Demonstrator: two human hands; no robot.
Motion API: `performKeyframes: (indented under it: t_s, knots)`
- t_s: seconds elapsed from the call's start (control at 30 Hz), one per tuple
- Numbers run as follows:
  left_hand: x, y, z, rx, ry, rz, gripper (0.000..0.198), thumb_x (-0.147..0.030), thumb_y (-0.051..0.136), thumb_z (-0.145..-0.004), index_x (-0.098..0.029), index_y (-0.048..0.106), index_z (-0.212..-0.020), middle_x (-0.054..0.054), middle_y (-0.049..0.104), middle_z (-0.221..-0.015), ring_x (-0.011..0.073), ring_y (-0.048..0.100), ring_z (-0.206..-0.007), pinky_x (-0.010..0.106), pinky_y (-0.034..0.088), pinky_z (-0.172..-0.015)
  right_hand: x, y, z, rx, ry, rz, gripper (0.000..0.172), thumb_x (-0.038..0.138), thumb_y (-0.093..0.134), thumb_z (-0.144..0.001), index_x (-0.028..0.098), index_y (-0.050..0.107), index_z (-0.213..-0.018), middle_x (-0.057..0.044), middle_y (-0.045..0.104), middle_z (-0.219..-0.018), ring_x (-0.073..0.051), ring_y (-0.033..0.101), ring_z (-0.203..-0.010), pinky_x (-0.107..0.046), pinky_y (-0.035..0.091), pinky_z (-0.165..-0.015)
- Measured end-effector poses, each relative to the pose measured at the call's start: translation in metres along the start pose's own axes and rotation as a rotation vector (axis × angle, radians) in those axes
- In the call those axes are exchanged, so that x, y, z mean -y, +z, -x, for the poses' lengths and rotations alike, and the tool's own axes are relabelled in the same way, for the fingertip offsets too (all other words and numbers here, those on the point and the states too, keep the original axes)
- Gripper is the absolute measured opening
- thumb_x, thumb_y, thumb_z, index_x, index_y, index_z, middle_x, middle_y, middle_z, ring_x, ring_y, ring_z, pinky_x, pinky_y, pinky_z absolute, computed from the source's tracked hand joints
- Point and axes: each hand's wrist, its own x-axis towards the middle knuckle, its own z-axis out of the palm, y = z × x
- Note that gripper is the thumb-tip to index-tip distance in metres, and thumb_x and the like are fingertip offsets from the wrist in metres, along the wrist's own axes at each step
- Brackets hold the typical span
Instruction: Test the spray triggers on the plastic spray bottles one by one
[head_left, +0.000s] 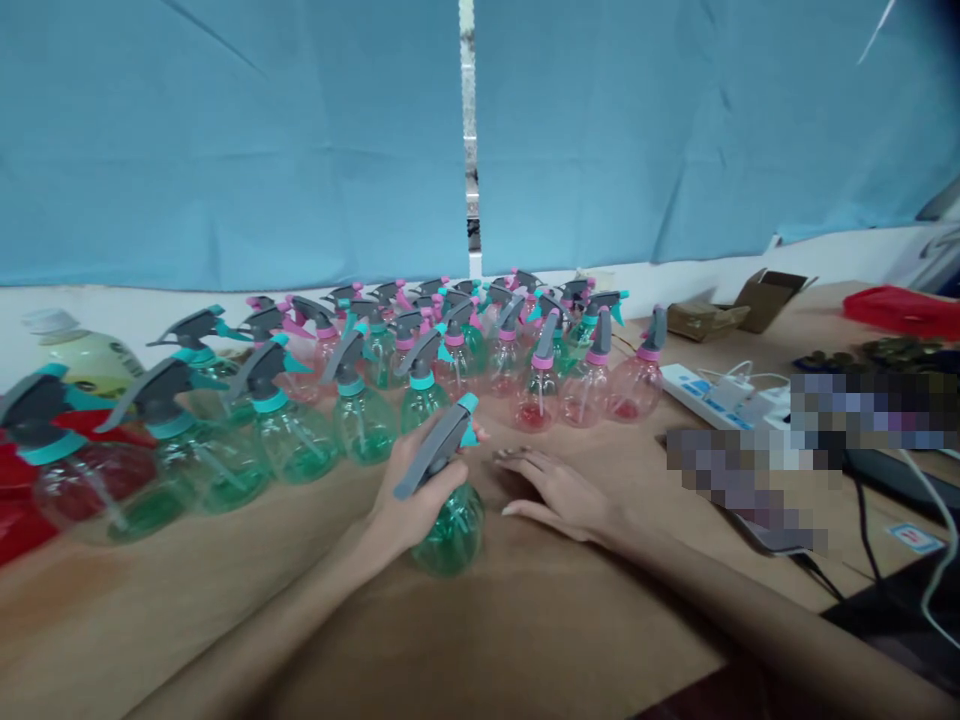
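My left hand is wrapped round the neck of a green spray bottle that has a grey and turquoise trigger head. The bottle stands in front of me at the middle of the table. Just right of it, my right hand lies flat on the tabletop, fingers stretched out and holding nothing. Beyond my hands are rows of similar bottles: green ones with turquoise collars, such as a spray bottle to the left, and pink ones with pink collars, such as a spray bottle.
A white power strip with plugs and cables lies to the right, near a phone-like device. Behind it sits an open cardboard box. A large jug and red plastic are at the left. A blue sheet hangs behind.
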Motion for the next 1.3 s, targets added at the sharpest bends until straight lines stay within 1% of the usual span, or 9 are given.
performKeyframes:
  t_s: [0.13,0.33,0.53,0.67,0.77,0.9,1.03,1.2,1.3]
  knots:
    - [-0.001,0.0,-0.001,0.028,0.024,0.042,0.021,-0.018,0.049,-0.07,-0.018,0.059,-0.089,-0.003,0.055,-0.068,0.011,0.042,-0.055,0.025,0.036,-0.056,-0.01,0.0,-0.002,-0.008,-0.007,0.009,0.054,0.053,0.044,-0.086,0.019,0.045,-0.128,-0.011,0.052,-0.131,-0.023,0.046,-0.122,-0.042,0.038,-0.102]
    - [-0.002,0.0,-0.001,0.035,0.029,0.081,0.015,-0.019,0.048,-0.07,-0.018,0.057,-0.083,-0.003,0.051,-0.066,0.0108,0.042,-0.057,0.024,0.035,-0.055,-0.015,0.009,-0.011,-0.039,-0.035,0.02,0.048,0.048,0.045,-0.088,0.02,0.049,-0.127,-0.009,0.054,-0.13,-0.022,0.046,-0.123,-0.041,0.038,-0.103]
    - [-0.002,0.002,0.0,-0.036,0.022,0.037,0.023,-0.019,0.049,-0.069,-0.021,0.06,-0.089,-0.007,0.039,-0.056,0.0102,0.033,-0.05,0.023,0.031,-0.048,-0.018,0.015,-0.01,-0.065,-0.028,0.007,0.044,0.043,0.045,-0.089,0.023,0.049,-0.129,-0.006,0.054,-0.13,-0.022,0.046,-0.123,-0.043,0.037,-0.105]
    - [0.0,0.004,0.002,-0.055,-0.021,0.021,0.037,-0.02,0.051,-0.071,-0.024,0.059,-0.107,-0.005,0.054,-0.067,0.0112,0.045,-0.054,0.025,0.041,-0.057,-0.016,0.017,-0.008,-0.068,0.005,-0.006,0.043,0.041,0.043,-0.091,0.021,0.05,-0.128,-0.006,0.054,-0.13,-0.021,0.045,-0.125,-0.043,0.035,-0.106]
    - [0.0,0.005,0.001,-0.045,-0.041,0.053,0.044,-0.019,0.051,-0.072,-0.023,0.056,-0.115,0.0,0.064,-0.083,0.0153,0.056,-0.067,0.029,0.047,-0.066,-0.016,0.017,-0.008,-0.058,0.018,-0.031,0.043,0.041,0.044,-0.09,0.021,0.05,-0.129,-0.006,0.053,-0.131,-0.021,0.044,-0.125,-0.042,0.034,-0.107]
    - [-0.003,0.006,0.0,-0.026,-0.033,0.119,0.049,-0.016,0.05,-0.072,-0.026,0.054,-0.12,0.002,0.066,-0.096,0.0183,0.061,-0.082,0.033,0.047,-0.08,-0.016,0.014,-0.008,-0.051,0.028,-0.071,0.042,0.041,0.045,-0.09,0.023,0.05,-0.128,-0.005,0.053,-0.131,-0.021,0.044,-0.125,-0.043,0.034,-0.107]
    - [-0.003,0.006,-0.001,-0.029,-0.055,0.093,0.048,-0.016,0.051,-0.072,-0.027,0.054,-0.119,0.0,0.066,-0.092,0.0187,0.062,-0.081,0.033,0.048,-0.076,-0.016,0.01,-0.007,-0.029,0.03,-0.094,0.043,0.042,0.045,-0.09,0.023,0.051,-0.128,-0.005,0.052,-0.132,-0.021,0.043,-0.126,-0.042,0.033,-0.107]
    - [-0.002,0.004,-0.002,0.007,-0.044,0.123,0.048,-0.015,0.051,-0.072,-0.027,0.054,-0.118,0.002,0.066,-0.101,0.0191,0.062,-0.091,0.034,0.048,-0.083,-0.015,0.007,-0.007,-0.005,0.022,-0.13,0.044,0.045,0.041,-0.091,0.023,0.051,-0.128,-0.005,0.052,-0.133,-0.02,0.041,-0.127,-0.041,0.032,-0.108]
    - [0.0,0.003,-0.003,0.03,-0.044,0.143,0.044,-0.016,0.051,-0.072,-0.026,0.056,-0.114,0.002,0.066,-0.097,0.0195,0.063,-0.09,0.035,0.048,-0.083,-0.015,0.005,-0.007,0.009,0.018,-0.15,0.044,0.045,0.04,-0.091,0.022,0.05,-0.128,-0.005,0.051,-0.133,-0.02,0.039,-0.128,-0.041,0.03,-0.108]
